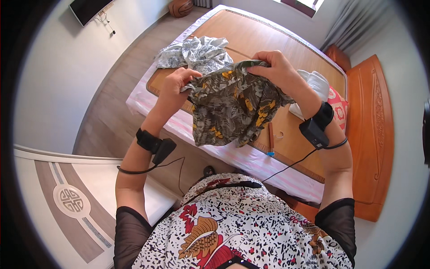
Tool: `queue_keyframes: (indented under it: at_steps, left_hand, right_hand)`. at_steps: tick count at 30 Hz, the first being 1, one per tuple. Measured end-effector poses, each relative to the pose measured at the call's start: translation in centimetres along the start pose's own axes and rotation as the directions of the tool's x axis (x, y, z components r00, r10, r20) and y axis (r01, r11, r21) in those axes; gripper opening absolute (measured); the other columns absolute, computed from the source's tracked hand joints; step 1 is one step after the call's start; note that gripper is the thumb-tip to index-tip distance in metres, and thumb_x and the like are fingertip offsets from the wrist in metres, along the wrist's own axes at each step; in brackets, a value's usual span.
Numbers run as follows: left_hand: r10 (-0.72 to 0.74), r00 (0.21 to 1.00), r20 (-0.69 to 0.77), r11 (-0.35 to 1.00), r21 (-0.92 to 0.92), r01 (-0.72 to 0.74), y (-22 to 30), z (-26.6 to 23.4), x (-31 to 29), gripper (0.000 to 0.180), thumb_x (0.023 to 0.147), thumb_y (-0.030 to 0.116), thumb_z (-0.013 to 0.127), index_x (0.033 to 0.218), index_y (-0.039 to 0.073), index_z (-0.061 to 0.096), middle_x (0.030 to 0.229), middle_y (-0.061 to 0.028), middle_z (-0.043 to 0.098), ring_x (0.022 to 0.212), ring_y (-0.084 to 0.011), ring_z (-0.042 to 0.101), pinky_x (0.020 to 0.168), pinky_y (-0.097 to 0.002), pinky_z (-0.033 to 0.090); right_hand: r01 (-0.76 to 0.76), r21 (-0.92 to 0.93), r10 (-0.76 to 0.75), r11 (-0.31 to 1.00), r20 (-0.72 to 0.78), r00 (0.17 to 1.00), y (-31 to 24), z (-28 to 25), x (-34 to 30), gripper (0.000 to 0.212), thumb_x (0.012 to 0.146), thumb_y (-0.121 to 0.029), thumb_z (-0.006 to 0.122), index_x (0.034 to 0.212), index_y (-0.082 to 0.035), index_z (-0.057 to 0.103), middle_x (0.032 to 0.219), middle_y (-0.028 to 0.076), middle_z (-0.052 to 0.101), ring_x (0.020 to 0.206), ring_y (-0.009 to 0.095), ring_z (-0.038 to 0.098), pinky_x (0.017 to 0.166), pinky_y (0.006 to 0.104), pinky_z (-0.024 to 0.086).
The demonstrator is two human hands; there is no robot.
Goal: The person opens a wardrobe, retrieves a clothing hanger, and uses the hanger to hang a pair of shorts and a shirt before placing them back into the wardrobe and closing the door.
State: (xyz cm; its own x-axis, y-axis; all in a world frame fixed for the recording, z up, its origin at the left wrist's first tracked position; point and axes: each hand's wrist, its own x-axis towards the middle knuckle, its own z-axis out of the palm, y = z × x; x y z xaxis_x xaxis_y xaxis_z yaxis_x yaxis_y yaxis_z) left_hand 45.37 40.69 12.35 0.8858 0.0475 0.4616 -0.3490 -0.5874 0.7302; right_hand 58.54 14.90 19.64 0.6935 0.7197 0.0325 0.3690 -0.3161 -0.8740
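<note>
My left hand [175, 84] pinches one upper corner of a patterned garment [233, 110], dark green-brown with yellow patches. Further right, my right hand [278, 71] grips its top edge, thumb and fingers closed on the cloth. The garment hangs down between both hands above the bed's near edge; whether it is shorts or a top I cannot tell. Just beyond it lies a crumpled heap of white and grey patterned cloth [204, 53]. Below my right hand, a wooden hanger [271, 138] with a metal hook and a blue end rests on the bed mat.
The bed [286, 40] has a tan mat over a pink-white sheet. A folded white cloth [314, 83] and a red patterned pillow [337, 107] lie near the carved wooden headboard [369, 134]. At lower left stands a white cabinet [89, 179]; a basketball [180, 7] sits in the far corner.
</note>
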Motion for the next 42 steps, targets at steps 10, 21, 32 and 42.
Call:
queue_keyframes:
  at_steps: [10,21,32,42]
  left_hand:
    - [0.34,0.94,0.022,0.912,0.238,-0.335,4.4,4.6,-3.3,0.041,0.067,-0.011,0.068,0.105,0.001,0.06,0.119,-0.0156,0.051,0.094,-0.0269,0.062,0.077,-0.0324,0.052]
    - [0.101,0.995,-0.015,0.971,0.222,-0.095,4.9,5.9,-2.1,0.017,0.078,0.009,0.068,0.089,-0.002,0.062,0.087,-0.0165,0.063,0.077,-0.0322,0.063,0.067,-0.037,0.051]
    - [-0.181,0.972,0.149,0.941,-0.26,0.215,6.7,2.8,0.9,0.014,0.084,0.008,0.06,0.079,-0.004,0.066,0.069,-0.0034,0.066,0.059,-0.0081,0.057,0.054,-0.0266,0.046]
    - [-0.433,0.833,0.346,0.317,-0.806,0.499,6.0,5.0,1.3,0.01,0.088,0.01,0.061,0.085,0.001,0.064,0.077,-0.0059,0.067,0.064,-0.0133,0.065,0.06,-0.0272,0.054]
  right_hand:
    - [-0.074,0.194,0.084,0.978,-0.048,0.995,-2.1,1.2,0.1,0.019,0.081,-0.011,0.068,0.092,0.004,0.066,0.079,0.005,0.065,0.067,0.01,0.059,0.061,0.0243,0.049]
    - [-0.087,0.232,0.072,0.969,0.072,0.995,-2.5,2.4,-0.9,0.029,0.076,-0.016,0.077,0.094,0.003,0.065,0.082,0.006,0.065,0.071,0.01,0.061,0.062,0.0234,0.051]
    - [0.092,-0.33,-0.124,0.94,-0.077,0.989,2.1,2.2,-1.3,0.055,0.064,-0.026,0.083,0.109,-0.005,0.061,0.104,0.015,0.062,0.1,0.029,0.06,0.088,0.0367,0.047]
    - [0.367,-0.124,-0.387,0.922,-0.29,0.875,3.2,8.7,-7.4,0.042,0.072,0.0,0.068,0.109,-0.003,0.049,0.105,0.015,0.055,0.095,0.026,0.06,0.085,0.0353,0.05]
